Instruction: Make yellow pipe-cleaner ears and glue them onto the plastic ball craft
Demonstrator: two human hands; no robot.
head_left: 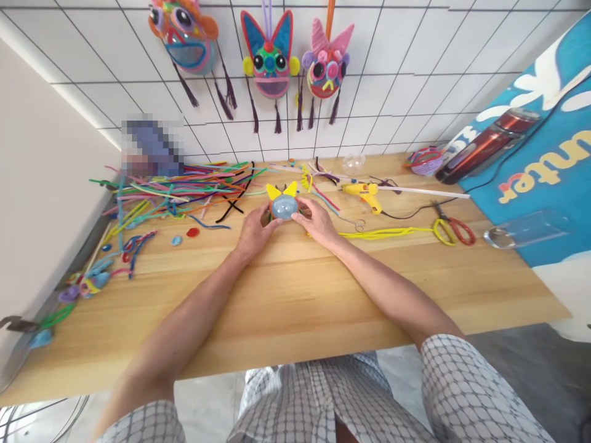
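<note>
A small round craft mask with a pale blue dome and two yellow pipe-cleaner ears rests on the wooden table. My left hand grips its left side, fingers curled round it. From the other side my right hand holds its right edge with bent fingers. Both forearms reach out from the near table edge.
A heap of coloured pipe cleaners lies at the left. A yellow glue gun, red and yellow scissors, a yellow pipe cleaner and a clear cup lie to the right. Three finished masks hang on the tiled wall.
</note>
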